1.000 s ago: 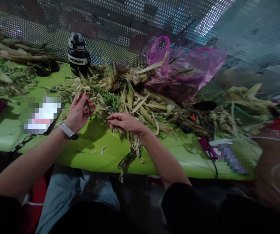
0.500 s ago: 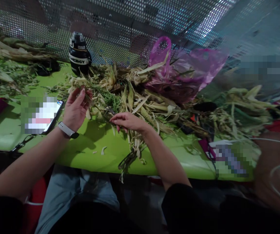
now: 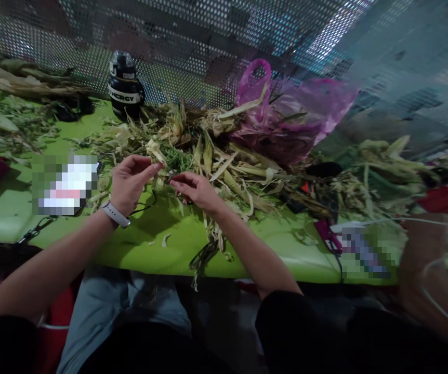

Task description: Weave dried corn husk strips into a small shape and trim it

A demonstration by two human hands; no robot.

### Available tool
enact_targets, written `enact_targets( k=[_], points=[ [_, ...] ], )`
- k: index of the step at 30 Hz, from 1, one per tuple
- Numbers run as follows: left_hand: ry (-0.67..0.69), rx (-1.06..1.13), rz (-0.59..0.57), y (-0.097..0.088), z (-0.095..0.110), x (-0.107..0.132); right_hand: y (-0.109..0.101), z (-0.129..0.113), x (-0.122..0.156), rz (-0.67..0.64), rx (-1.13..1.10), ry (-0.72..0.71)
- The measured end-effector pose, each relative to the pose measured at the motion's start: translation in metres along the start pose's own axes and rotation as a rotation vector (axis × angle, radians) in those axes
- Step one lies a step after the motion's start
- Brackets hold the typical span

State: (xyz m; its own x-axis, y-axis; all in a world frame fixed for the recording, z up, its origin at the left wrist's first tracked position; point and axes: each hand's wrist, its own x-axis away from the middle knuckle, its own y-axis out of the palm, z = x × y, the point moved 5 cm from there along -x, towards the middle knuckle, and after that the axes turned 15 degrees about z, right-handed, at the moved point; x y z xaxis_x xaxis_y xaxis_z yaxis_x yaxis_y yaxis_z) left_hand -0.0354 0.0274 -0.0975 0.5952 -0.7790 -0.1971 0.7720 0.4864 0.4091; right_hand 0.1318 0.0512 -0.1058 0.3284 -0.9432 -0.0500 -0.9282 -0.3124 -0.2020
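My left hand (image 3: 130,182) is closed in a pinch on a pale piece of dried plant (image 3: 155,149), which sticks up past the thumb. Close by on its right, my right hand (image 3: 198,191) has its fingers curled round a small dark tool (image 3: 170,179), mostly hidden by the fingers. Both hands are over the near edge of a heap of dry husks and stalks (image 3: 229,182). Green sprigs (image 3: 177,158) lie just behind the fingertips. A thin dark curved strand (image 3: 148,206) shows beneath the hands; what it is I cannot tell.
On the green table (image 3: 130,254) stand a black bottle (image 3: 126,93) and a pink plastic bag (image 3: 286,124). A blurred-out phone (image 3: 68,187) lies left, another device (image 3: 364,252) right. Perforated metal mesh (image 3: 193,57) rises behind. Another person's arm (image 3: 422,259) is at far right.
My left hand has moved right and slightly down with the pale plant piece, coming close to my right hand. My right hand has shifted slightly left and up.
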Motion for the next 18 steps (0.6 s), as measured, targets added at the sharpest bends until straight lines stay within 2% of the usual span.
enact_targets(
  k=[3,5,7,9,11,12,14,18],
  points=[
    [-0.038,0.031,-0.030,0.002,-0.003,0.001,0.019,0.007,0.008,-0.184,0.098,0.068],
    [-0.056,0.038,-0.048,0.004,-0.004,0.001,0.022,0.004,0.012,-0.229,0.212,0.026],
    [-0.008,0.053,-0.022,0.003,-0.002,-0.002,0.012,-0.005,0.013,-0.187,0.422,-0.080],
    [0.039,0.082,0.041,-0.001,-0.001,-0.006,-0.008,-0.013,0.010,-0.060,0.747,-0.181],
    [0.006,0.135,0.095,-0.005,-0.002,-0.011,-0.028,-0.016,0.005,0.074,1.092,-0.229],
    [-0.039,0.165,0.109,-0.007,-0.003,-0.013,-0.036,-0.014,0.002,0.094,1.214,-0.216],
    [-0.134,0.223,0.120,-0.008,-0.005,-0.015,-0.043,-0.006,-0.002,0.072,1.352,-0.178],
    [-0.243,0.269,0.127,-0.009,-0.006,-0.017,-0.038,0.003,-0.003,0.015,1.388,-0.171]
  ],
)
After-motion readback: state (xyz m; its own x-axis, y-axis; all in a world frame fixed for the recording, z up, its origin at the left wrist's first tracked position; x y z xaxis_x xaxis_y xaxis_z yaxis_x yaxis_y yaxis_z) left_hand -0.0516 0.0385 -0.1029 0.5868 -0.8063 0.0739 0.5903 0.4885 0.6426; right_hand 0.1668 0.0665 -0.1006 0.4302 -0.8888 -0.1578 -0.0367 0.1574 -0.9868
